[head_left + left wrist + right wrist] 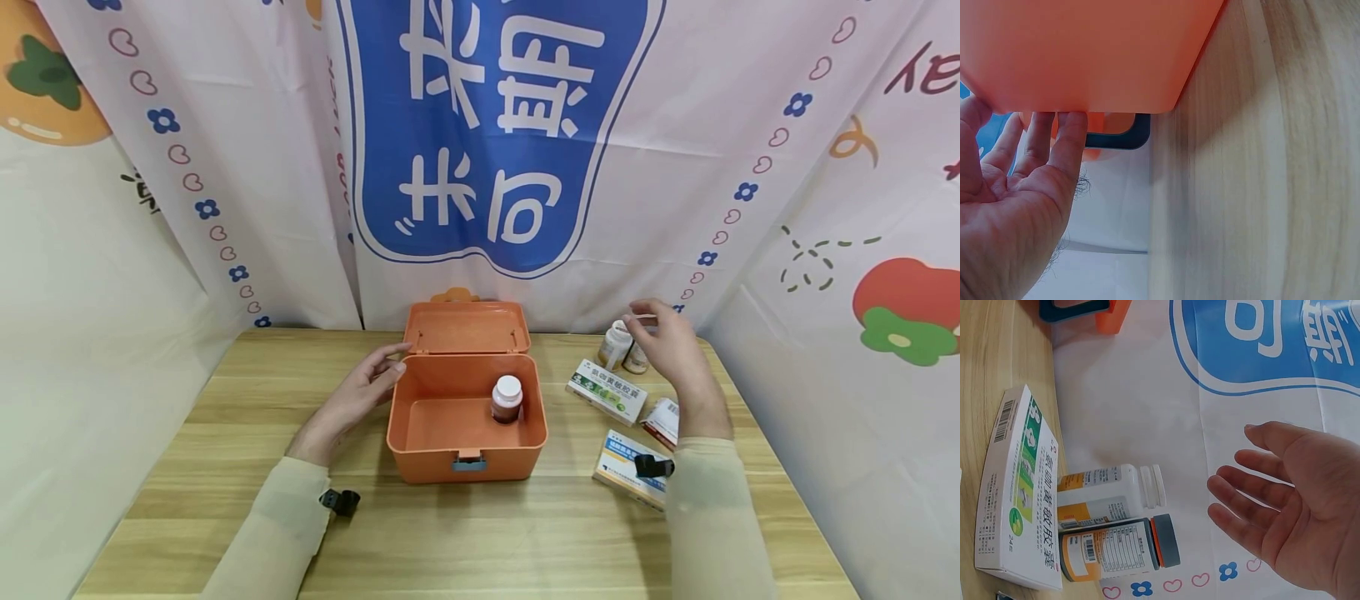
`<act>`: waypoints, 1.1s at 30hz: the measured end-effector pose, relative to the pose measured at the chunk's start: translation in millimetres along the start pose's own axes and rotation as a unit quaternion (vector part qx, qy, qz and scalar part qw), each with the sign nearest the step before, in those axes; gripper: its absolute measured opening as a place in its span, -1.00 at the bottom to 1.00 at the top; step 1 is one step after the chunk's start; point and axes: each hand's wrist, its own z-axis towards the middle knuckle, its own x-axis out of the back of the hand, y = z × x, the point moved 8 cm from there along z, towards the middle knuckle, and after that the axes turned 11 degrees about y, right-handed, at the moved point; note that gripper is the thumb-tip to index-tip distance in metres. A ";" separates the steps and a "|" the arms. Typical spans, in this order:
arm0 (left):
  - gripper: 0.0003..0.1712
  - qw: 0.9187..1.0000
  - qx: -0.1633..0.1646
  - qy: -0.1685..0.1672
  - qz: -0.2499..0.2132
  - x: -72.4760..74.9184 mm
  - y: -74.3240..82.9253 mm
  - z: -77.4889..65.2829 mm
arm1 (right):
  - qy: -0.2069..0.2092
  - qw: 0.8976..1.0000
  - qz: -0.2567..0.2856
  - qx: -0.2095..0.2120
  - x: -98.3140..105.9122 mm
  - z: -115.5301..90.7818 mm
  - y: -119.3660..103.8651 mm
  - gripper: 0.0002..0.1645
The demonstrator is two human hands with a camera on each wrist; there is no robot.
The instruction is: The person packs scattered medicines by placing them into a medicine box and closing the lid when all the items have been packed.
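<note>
An orange lidded box (467, 465) stands on the table with its lid (468, 327) tipped back. Inside, toward the right wall, a brown pill bottle with a white cap (507, 400) stands upright. My left hand (363, 385) is at the box's back left corner; in the left wrist view its fingers lie against the wall. Above two bottles at the right hangs my right hand (667, 346), fingers loosely bent and holding nothing. One is a white bottle (1100, 494); the other is a dark bottle with a grey cap (1119, 550). The right wrist view shows the hand apart from both.
A green and white medicine box (606, 392) lies in front of the bottles. Nearer stand a small white and red box (663, 421), partly hidden by the right arm, and a blue and white medicine box (630, 471). A printed curtain (300, 167) hangs behind the table.
</note>
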 end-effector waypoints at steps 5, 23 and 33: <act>-0.32 1.000 0.000 -0.001 -0.002 -0.2 -0.5 0.0 | 0.005 1.000 0.010 -0.011 5.5 3.2 8.1 -0.35; -0.32 1.000 0.000 -0.002 -0.006 0.0 -0.1 -0.4 | 0.065 0.997 0.023 -0.026 20.7 11.5 35.6 -0.35; -0.32 1.000 0.001 -0.001 -0.002 0.1 0.5 -0.3 | 0.080 0.994 0.020 -0.070 19.0 13.1 58.4 -0.30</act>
